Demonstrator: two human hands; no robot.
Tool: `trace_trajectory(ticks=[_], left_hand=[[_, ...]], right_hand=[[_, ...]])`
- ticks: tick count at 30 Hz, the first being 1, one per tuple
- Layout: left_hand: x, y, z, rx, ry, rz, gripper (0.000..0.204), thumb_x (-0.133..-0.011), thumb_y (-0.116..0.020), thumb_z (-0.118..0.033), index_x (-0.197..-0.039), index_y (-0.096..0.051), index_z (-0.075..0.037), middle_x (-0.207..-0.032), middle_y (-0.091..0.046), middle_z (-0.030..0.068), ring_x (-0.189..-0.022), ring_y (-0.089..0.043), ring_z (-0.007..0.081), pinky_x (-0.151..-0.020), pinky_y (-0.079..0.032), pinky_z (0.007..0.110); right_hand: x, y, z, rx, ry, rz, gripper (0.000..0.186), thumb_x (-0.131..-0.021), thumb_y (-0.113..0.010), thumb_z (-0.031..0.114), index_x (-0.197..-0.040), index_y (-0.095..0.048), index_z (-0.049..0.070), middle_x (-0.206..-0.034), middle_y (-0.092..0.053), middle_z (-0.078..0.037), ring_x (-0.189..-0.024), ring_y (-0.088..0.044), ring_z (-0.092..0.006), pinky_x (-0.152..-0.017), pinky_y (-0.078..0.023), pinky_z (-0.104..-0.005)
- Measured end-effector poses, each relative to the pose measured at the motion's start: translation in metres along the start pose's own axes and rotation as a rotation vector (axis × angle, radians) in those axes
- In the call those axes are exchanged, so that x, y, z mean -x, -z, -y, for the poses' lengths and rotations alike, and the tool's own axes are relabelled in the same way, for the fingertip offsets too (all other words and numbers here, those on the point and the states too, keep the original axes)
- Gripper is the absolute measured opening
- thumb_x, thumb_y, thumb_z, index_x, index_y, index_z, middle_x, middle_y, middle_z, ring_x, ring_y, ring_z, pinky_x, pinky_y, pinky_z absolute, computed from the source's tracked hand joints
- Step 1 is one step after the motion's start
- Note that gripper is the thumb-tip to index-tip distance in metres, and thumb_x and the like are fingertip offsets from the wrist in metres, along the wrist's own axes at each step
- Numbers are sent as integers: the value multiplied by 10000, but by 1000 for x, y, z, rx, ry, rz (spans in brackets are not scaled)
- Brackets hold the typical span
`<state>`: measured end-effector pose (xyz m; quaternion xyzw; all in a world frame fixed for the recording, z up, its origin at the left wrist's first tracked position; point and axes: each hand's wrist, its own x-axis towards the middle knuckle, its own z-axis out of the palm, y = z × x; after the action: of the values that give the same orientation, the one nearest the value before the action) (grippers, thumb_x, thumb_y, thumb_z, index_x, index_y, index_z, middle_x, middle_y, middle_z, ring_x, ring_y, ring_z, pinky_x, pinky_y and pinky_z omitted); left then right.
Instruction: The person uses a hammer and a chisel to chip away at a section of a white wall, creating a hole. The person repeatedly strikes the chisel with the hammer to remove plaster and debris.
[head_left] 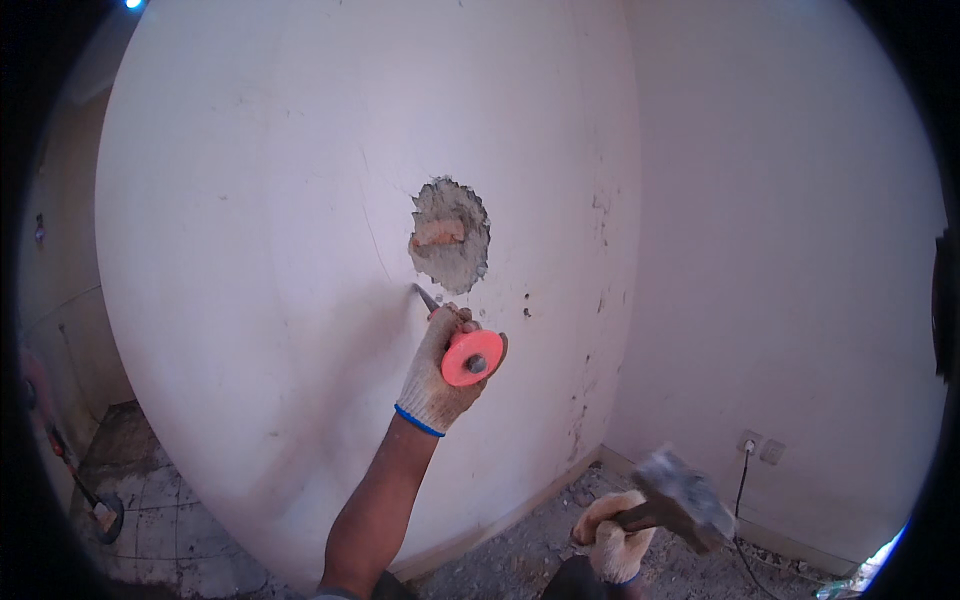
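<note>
My left hand (pixel 440 365), in a knitted work glove with a blue cuff edge, is closed round a chisel (pixel 475 362) with a round pink-red hand guard. The chisel's tip touches or nearly touches the white wall just below a ragged hole (pixel 450 262). Grey mortar and a patch of orange brick (pixel 438 233) show inside that hole. Lower right, my right hand (pixel 612 540), gloved too, grips a hammer (pixel 685 500) by its handle. The hammer's head is smeared by motion and stands away from the chisel.
Rubble and dust cover the floor (pixel 480 545) along the wall's foot. On the right-hand wall are two sockets (pixel 760 446), one with a black cable (pixel 740 500) plugged in and running down to the floor. At far left, a long-handled tool (pixel 100 510) stands near dirty tiles (pixel 165 520).
</note>
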<state>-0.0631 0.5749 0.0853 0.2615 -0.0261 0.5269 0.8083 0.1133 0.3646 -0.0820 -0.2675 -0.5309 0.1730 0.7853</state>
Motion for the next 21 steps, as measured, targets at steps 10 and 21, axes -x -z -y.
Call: trace_trajectory(ticks=[10,21], left_hand=[[-13,-2,0,-652,-425,214,376,-867,-805,-57,-1056,-480,-61,-925,-548,47,-847,-535,136,-855,-525,277],[-6,-19,-6,-1027,-459,177,223,-955,-718,-181,-1072,-558,-77,-950,-580,43,-904,-610,174,-942,-597,396]], right_hand=[[-79,-59,30,-453,676,-150,266,-979,-670,232,-799,-561,71,-605,-599,-40,-481,-588,-187,-498,-533,-364],[-70,-69,-30,242,-255,-20,226,-968,-690,150,-800,-566,60,-640,-543,5,-528,-530,-118,-496,-444,-303]])
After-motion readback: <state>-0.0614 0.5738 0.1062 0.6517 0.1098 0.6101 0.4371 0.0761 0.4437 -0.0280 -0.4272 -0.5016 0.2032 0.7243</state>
